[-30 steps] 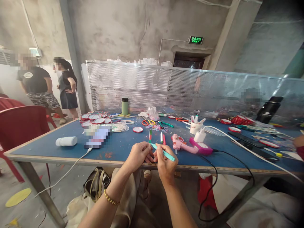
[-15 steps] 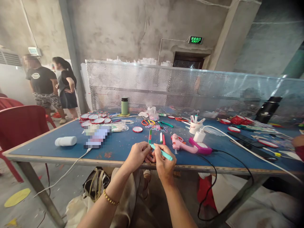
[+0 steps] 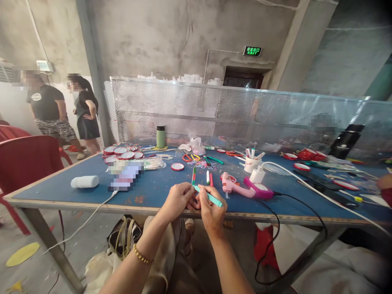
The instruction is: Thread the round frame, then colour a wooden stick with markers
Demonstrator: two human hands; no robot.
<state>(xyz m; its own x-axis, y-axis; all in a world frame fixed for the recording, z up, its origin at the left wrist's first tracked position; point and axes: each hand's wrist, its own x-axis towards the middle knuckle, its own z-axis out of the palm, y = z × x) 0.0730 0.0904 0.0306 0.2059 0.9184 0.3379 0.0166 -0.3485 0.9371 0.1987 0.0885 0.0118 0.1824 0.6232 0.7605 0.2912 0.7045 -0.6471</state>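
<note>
A teal pen [image 3: 211,197] is held in the right hand [image 3: 212,212], fingers pinched round its barrel, tip pointed at a small piece pinched in the fingers of the left hand [image 3: 177,200]; the piece itself cannot be made out. Both hands are held just over the near edge of the bench [image 3: 153,192]. A striped stick [image 3: 193,176] lies just beyond them, a glue gun [image 3: 235,185] to the right. Finished-looking red-rimmed discs [image 3: 122,153] are stacked at the far left; progress is judged mid-batch.

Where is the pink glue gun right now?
The pink glue gun lies on the blue table, just right of the right hand, in front of the white cup of pens.
</note>
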